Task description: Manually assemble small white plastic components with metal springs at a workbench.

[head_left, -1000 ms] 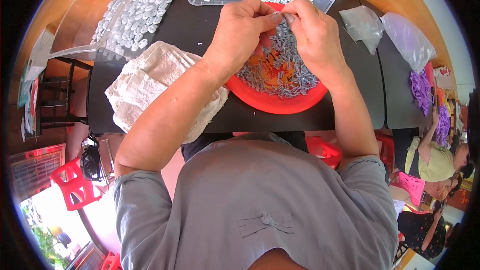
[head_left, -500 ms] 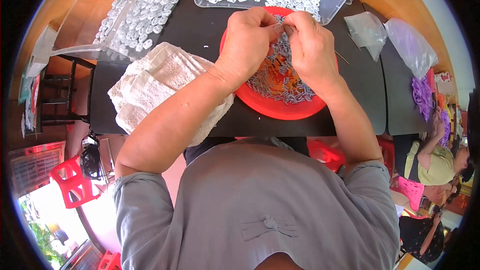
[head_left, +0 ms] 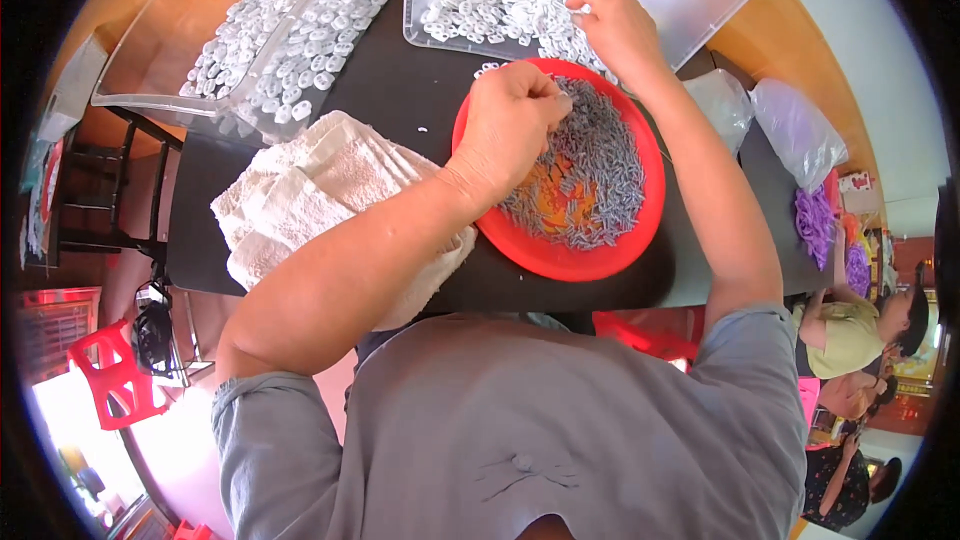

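My left hand (head_left: 512, 125) is over the red basin (head_left: 655, 175), its thumb and fingertips pinched together. Whatever is between them is too small to make out. Many short grey plastic pegs (head_left: 605, 175) lie in the basin, thickest at its far and right sides. Farther off, my right hand (head_left: 618, 35) reaches over the clear plastic bin (head_left: 690, 0), thumb and forefinger slightly apart above the small white oval plastic pieces (head_left: 500, 5). Nothing can be made out between those fingertips.
To the left, a crumpled whitish towel (head_left: 320, 180) lies beneath my left forearm. A second clear bin (head_left: 150, 60) with white pieces stands at the far left. Clear plastic bags (head_left: 795, 130) and a purple bundle (head_left: 815, 225) are on the right. Other people sit beyond.
My hands were together over the basin and have come apart. The right hand has gone up to the far bin; the left stays above the basin. The view has shifted slightly.
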Demonstrator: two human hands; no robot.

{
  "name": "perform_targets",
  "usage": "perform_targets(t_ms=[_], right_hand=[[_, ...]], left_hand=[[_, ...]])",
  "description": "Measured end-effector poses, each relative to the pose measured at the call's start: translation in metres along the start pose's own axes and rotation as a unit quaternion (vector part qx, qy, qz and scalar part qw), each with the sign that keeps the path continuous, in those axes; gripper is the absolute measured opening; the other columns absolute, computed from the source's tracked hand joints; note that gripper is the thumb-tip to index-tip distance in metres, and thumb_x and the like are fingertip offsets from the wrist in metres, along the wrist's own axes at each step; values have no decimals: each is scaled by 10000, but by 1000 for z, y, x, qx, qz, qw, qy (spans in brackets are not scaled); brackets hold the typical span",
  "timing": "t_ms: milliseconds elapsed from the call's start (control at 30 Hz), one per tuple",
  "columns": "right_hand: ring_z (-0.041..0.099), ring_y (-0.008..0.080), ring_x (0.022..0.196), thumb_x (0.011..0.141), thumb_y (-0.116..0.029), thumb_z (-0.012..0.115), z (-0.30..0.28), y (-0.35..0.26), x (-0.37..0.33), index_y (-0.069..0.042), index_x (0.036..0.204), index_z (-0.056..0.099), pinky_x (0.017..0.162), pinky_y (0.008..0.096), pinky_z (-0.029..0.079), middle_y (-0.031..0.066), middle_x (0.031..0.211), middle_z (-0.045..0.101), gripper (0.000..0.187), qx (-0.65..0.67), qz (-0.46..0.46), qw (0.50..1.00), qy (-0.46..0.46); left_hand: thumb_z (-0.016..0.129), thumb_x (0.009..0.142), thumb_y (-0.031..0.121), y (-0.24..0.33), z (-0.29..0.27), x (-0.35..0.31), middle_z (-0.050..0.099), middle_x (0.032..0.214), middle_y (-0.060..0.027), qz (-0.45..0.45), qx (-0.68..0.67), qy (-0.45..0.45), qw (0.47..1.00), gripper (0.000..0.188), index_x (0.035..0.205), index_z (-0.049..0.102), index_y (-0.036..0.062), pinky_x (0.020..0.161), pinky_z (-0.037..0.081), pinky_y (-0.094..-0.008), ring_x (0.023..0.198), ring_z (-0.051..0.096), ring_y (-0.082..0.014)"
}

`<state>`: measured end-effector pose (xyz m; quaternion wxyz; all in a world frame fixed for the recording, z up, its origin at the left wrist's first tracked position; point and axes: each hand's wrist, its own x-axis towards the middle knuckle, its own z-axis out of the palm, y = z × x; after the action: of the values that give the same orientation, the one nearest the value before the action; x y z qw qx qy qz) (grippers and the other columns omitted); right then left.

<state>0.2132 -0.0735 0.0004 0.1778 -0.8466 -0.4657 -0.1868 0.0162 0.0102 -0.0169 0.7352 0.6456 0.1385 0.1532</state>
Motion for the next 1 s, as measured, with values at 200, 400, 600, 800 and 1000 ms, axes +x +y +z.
perform_targets(t_ms=[200, 400, 600, 800, 1000], right_hand=[[648, 297, 774, 782, -236, 642, 25, 5, 43, -128, 964, 684, 701, 413, 483, 106, 781, 677, 216, -66, 12, 989, -133], [645, 231, 739, 792, -254, 654, 15, 21, 50, -130, 937, 690, 708, 399, 488, 75, 776, 674, 194, 57, 68, 990, -109], [580, 131, 554, 824, -155, 623, 0, 32, 37, -41, 914, 674, 512, 285, 452, 42, 718, 642, 154, 273, 146, 945, -103], [540, 77, 552, 851, -129, 594, -35, -2, 13, -20, 895, 649, 486, 210, 376, 16, 743, 623, 130, 330, 184, 920, -102], [562, 60, 680, 847, -87, 580, -68, -86, -45, -16, 917, 636, 553, 213, 392, 19, 772, 640, 115, 281, 21, 922, -265]], left_hand=[[658, 787, 35, 0, -3, 2, 571, 622, -57, 26, 0, -3, 1000, 129, 711, 576, -30, 514, 443, -285, 542, 526, -114], [661, 793, 48, 4, -3, 1, 565, 629, -54, 12, 2, -5, 1000, 118, 737, 591, -29, 519, 446, -289, 529, 521, -119], [656, 858, 120, 6, -9, 5, 572, 671, -32, -29, -47, -12, 998, 135, 841, 606, -4, 389, 379, -227, 486, 511, -92], [622, 840, 73, 6, -11, 8, 574, 650, -57, 2, -152, 42, 987, 101, 819, 602, -24, 411, 420, -269, 487, 530, -133], [585, 854, 55, 9, -23, 20, 612, 797, -116, -8, -293, 86, 952, 91, 897, 604, -24, 645, 487, -340, 699, 588, -207]])
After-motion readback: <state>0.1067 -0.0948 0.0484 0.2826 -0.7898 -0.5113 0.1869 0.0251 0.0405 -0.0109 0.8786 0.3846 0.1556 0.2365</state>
